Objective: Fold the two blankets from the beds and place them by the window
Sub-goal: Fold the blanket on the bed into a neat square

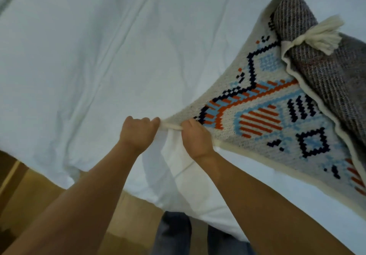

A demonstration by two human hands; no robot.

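Gripping one blanket (267, 120) corner at the bed (79, 56) edge, left hand (138, 133) and right hand (196, 139) pinch it; cloth trails rightward.

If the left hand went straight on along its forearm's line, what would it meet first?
Probably only the white bed sheet beyond the left hand. The line runs beside the lifted edge of the patterned blanket and might graze it farther on, but depth is unclear.

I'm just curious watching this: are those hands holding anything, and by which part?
Yes, the patterned blanket. The left hand and the right hand both grip its cream border at the near corner, close together.
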